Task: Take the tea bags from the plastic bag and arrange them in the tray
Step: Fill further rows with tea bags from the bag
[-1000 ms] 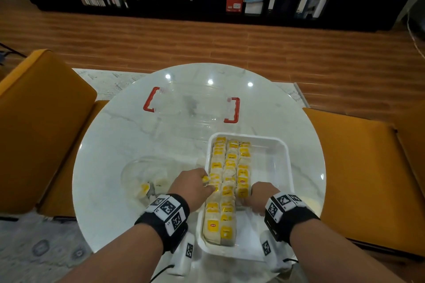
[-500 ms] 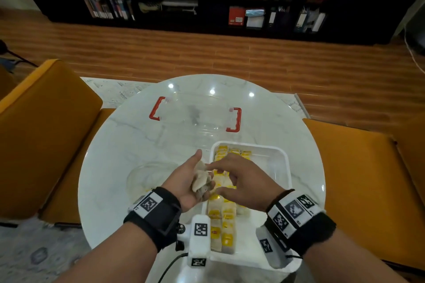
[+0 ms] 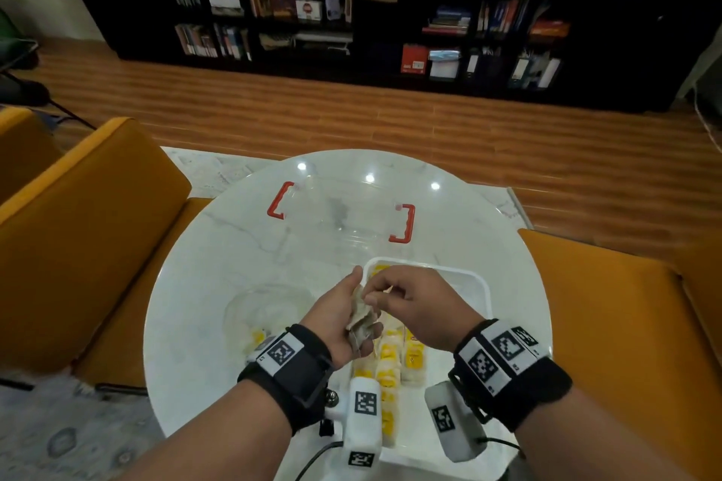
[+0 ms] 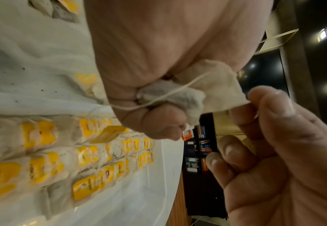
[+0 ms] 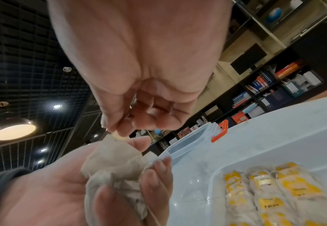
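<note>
**Tea bags held above the tray**

Our left hand cupped crumpled tea bags while our right hand pinched their top corner. Below sat the tray, rows filled; the plastic bag lay left on the tabletop.

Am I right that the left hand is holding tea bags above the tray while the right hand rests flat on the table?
Not quite: the right hand is not resting flat; it pinches a corner of the tea bags that the left hand holds above the tray, as the left wrist view shows.
</note>
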`<state>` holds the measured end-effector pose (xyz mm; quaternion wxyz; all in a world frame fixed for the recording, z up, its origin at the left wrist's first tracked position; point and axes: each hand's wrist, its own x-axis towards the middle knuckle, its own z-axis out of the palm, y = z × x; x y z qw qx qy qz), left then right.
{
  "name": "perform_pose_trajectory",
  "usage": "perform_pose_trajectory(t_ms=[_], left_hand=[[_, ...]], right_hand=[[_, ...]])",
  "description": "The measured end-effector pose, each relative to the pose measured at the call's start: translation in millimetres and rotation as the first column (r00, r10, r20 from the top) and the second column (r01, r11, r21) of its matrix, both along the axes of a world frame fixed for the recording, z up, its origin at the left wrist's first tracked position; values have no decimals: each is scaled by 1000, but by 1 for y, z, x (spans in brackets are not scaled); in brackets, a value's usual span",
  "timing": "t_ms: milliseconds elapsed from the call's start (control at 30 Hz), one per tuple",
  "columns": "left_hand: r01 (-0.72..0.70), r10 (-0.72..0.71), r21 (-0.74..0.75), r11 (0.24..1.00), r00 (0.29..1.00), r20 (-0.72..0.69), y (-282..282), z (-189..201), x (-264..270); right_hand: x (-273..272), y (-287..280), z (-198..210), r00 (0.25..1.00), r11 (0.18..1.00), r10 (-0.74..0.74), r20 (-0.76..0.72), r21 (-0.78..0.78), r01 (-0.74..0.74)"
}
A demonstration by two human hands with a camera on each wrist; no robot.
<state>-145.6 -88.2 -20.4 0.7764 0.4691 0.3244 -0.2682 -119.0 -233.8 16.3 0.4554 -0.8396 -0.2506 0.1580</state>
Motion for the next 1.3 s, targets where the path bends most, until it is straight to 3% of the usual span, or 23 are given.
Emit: perform_pose_trajectory(t_ms=[233,400,533,667,733,833,933,1067,1200,1300], left_hand=[[7,-7,-28,1000,1000,20,-8,5,1],[-4,9,-94,996,999,47,-10,4,0],[-220,226,-78,972,970,84,-4,-6,7],[-375,347,80,924,906,242,5,-2,14],[-352,275,151,924,884,378,12,6,12],[-136,-85,341,930,823,562,20,22,2],[-4,-403,577,817,712,575,15,37,-4],[-35,-493,698,715,683,539,7,27,1],[70,-584,762,644,687,432,5,8,-2],[106,-576,756,646,717,392,7,-7,-7]], right_hand=[[-4,-7,-1,979,987,141,146,-94,-128],[-5,-12,6,992,993,111,64,25,-113],[-6,-20,12,995,986,68,-68,156,-57],[-2,-24,18,997,965,-19,-80,260,39],[1,-29,20,995,960,-64,-77,268,83],[5,-34,19,989,957,-115,-87,256,134],[5,-34,16,986,945,-131,-102,287,155],[3,-35,8,978,943,-170,-123,268,197],[1,-44,-15,959,965,-241,-149,66,253],[-5,-55,-46,930,952,-298,-215,-137,273]])
